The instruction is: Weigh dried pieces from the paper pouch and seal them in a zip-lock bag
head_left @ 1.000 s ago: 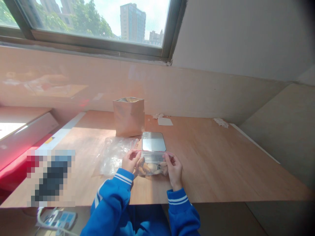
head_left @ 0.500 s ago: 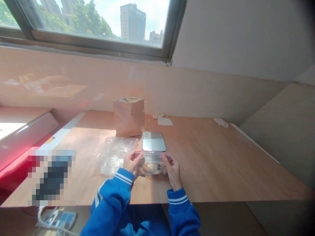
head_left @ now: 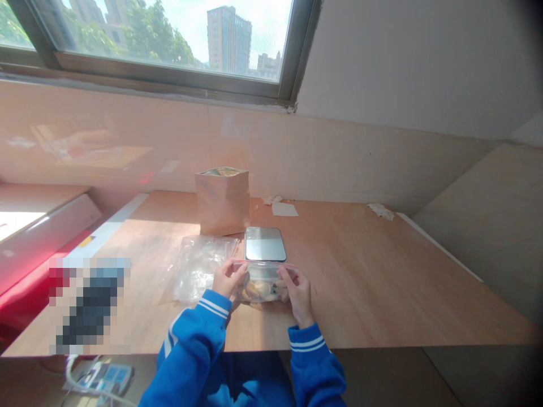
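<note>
A clear zip bag (head_left: 263, 272) with a reddish seal strip hangs between my hands, several pale, brown and dark pieces of what looks like dried food lying in its bottom. My left hand (head_left: 228, 278) pinches the bag's top left corner between thumb and fingers. At the opposite corner, my right hand (head_left: 297, 291) pinches the same edge. Just beyond the bag lies a small scale (head_left: 265, 244) with a shiny metal top. Left of my left hand are flat clear plastic bags (head_left: 197, 265). Behind them stands an upright brown paper pouch (head_left: 223, 203), its foil-lined mouth open.
On the wooden table (head_left: 382, 282), a white card (head_left: 285, 210) and crumpled tissue (head_left: 380, 211) lie near the back wall. A blurred-out dark object (head_left: 89, 308) is at the left. Below the front edge sits a power strip (head_left: 111, 377) with a cable.
</note>
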`<control>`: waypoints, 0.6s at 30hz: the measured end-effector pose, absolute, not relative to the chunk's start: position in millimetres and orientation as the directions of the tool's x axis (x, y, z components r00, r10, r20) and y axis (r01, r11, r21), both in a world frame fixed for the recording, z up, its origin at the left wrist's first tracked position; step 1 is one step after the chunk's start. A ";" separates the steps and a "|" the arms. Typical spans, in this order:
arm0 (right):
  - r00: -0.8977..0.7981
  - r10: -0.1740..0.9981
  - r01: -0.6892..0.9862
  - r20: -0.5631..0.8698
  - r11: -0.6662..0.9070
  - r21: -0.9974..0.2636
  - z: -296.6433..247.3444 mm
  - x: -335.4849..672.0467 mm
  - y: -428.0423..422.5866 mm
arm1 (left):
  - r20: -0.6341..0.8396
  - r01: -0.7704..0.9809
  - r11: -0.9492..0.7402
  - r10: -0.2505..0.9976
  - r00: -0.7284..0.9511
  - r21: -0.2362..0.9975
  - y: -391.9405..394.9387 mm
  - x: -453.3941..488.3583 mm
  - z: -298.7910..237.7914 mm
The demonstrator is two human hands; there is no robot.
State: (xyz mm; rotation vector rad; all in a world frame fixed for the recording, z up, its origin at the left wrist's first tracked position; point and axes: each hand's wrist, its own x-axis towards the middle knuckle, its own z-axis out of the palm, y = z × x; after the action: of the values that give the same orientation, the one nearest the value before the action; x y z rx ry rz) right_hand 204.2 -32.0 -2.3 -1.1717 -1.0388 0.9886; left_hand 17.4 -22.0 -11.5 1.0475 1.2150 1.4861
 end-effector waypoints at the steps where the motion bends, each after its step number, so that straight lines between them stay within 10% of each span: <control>1: 0.221 0.971 -0.074 0.091 0.110 -0.991 -0.8 203.2 -32.8 | 0.072 -0.128 -0.099 0.977 -0.202 0.987 -22.2 17.6 -10.7; 18: 0.176 0.979 -0.071 0.097 0.111 -0.991 4.4 200.1 -33.3 | 0.112 -0.024 -0.117 0.981 -0.159 0.993 -23.3 18.1 -12.8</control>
State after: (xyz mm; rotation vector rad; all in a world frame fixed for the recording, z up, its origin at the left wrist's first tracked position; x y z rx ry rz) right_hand 200.1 -33.3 4.4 -1.1510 -1.0717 1.0435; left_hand 18.1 -23.3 -12.8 1.1898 1.2436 1.4277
